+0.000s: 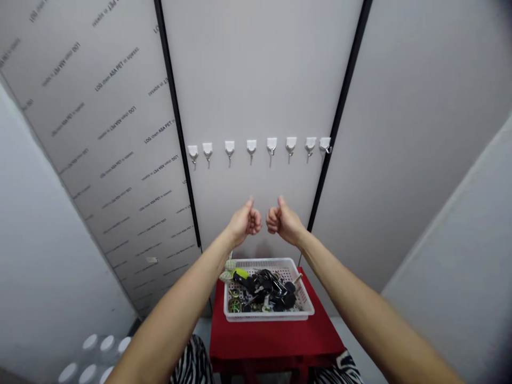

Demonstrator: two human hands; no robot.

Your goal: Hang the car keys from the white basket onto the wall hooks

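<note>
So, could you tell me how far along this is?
Nothing looks done yet: the white wall hooks look bare. Neither the left hand nor the right hand holds anything; both give thumbs-up. Remaining: the keys lie in the white basket.

Bare arms (172, 320), probably zebra-print trousers (192, 365) (black and white)

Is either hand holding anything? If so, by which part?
Nothing is held: the left hand and right hand are both empty fists, thumbs up.
</note>
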